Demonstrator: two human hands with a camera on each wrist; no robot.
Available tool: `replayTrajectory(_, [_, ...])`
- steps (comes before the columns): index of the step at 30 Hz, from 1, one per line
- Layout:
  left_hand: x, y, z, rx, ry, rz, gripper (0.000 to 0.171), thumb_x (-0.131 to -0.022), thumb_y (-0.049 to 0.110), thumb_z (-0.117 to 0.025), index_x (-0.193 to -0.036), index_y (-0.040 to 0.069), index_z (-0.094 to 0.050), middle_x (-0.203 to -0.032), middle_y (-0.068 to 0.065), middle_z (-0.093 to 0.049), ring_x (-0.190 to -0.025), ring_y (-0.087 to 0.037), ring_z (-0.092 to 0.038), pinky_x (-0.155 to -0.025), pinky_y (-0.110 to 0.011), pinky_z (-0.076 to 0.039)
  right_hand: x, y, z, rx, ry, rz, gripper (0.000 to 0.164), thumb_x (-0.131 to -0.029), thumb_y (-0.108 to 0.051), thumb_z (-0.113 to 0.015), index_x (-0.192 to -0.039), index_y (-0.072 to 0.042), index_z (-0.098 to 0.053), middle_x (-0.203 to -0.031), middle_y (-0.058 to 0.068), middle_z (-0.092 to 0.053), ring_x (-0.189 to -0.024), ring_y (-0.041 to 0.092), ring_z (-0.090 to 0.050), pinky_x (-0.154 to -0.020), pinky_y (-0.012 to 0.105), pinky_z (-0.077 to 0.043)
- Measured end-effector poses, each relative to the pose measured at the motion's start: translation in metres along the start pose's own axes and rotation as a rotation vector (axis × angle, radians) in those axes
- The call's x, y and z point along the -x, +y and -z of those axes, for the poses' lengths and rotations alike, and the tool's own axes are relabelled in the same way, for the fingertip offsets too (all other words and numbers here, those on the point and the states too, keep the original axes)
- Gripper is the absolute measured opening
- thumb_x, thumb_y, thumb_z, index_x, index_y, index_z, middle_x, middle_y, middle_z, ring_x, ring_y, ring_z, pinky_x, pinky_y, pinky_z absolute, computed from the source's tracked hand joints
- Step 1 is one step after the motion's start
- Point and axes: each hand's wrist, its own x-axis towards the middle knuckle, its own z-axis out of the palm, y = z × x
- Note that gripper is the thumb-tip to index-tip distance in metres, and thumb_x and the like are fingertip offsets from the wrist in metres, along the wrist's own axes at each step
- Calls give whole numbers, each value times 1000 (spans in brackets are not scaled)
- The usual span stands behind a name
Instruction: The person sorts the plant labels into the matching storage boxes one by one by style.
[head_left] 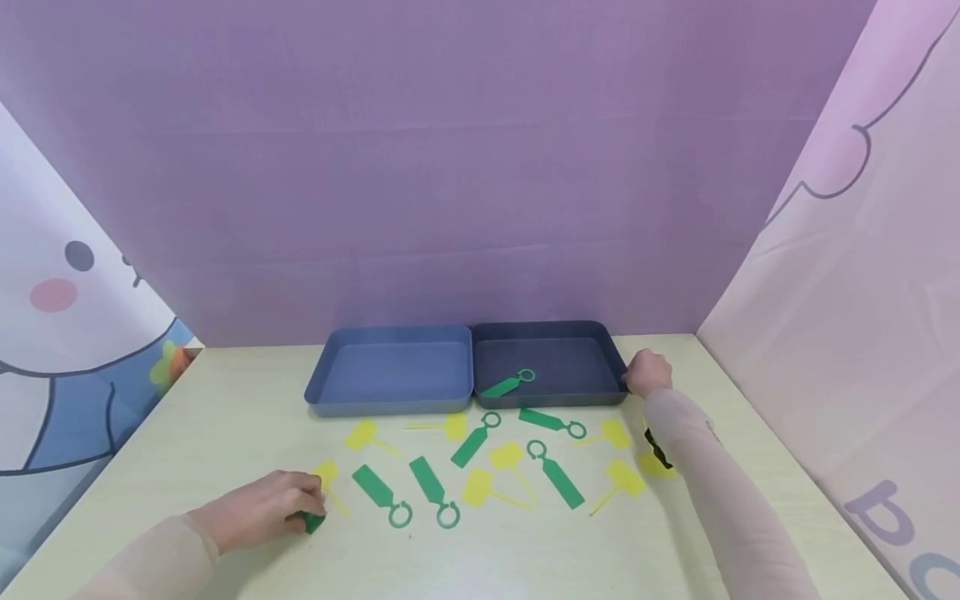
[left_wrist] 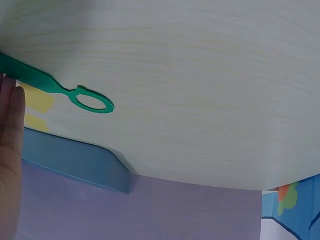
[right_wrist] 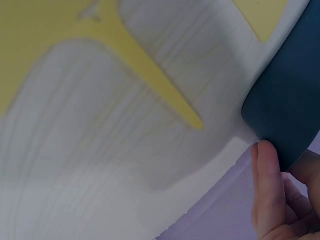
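My left hand [head_left: 266, 508] is low at the left of the table, pinching a green ring-ended tag [left_wrist: 30, 75]. In the left wrist view the tag's ring end sticks out past the fingers, and much of the hand is out of frame. At the right, my right hand [head_left: 649, 373] grips the right side wall of a dark navy tray [head_left: 577, 354]. The right wrist view has the thumb on one side of the tray wall [right_wrist: 282, 90] and fingers on the other. One green tag [head_left: 501, 387] leans inside that tray at its front left.
A lighter blue tray [head_left: 397, 367] stands against the navy one. In front lie several green ring-ended tags [head_left: 558, 479] and several flat yellow tags [head_left: 477, 486] with thin stems. One yellow tag [head_left: 654, 464] is partly behind the right forearm. A purple cloth [head_left: 450, 183] hangs behind the table.
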Motion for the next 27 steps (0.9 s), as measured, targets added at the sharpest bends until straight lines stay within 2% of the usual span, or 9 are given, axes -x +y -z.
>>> replayTrajectory(7, [-3,0,3,8,-45,27,19,-69,8,-76,-82,20,-68,-80,14,-51,-71,6,-47,-59,-12,-44,2,-2,1,-10,6,-7,18,-80,-9,-61,-63,-2,-62,-80,16,-68,-80,36,-62,-80,51,-48])
replayTrajectory(13, [-5,1,4,35,-103,101,18,-70,10,-76,-84,18,-69,-78,16,-47,-68,8,-41,-58,-13,-42,2,-2,-1,-12,10,-10,20,-80,-8,-60,-61,-3,-60,-76,15,-67,-77,34,-61,-78,50,-48])
replayTrajectory(20, [-6,1,2,30,-82,112,18,-68,8,-74,-82,18,-69,-76,16,-48,-65,7,-40,-56,-13,-39,3,-3,-2,-1,14,-1,15,-80,-9,-61,-68,0,-64,-81,17,-68,-82,38,-62,-80,51,-48])
replayTrajectory(24, [-7,0,2,13,-51,89,17,-66,8,-73,-80,18,-69,-76,15,-49,-65,7,-41,-55,-11,-38,2,-3,-2,0,17,1,16,-80,-9,-59,-67,0,-64,-78,16,-67,-79,37,-62,-79,50,-48])
replayTrajectory(27, [-9,0,4,14,-32,94,17,-66,7,-72,-80,17,-69,-76,15,-50,-64,7,-41,-55,-11,-38,1,-3,-3,-3,13,-1,16,-80,-8,-59,-66,-1,-63,-77,15,-67,-79,35,-62,-79,50,-48])
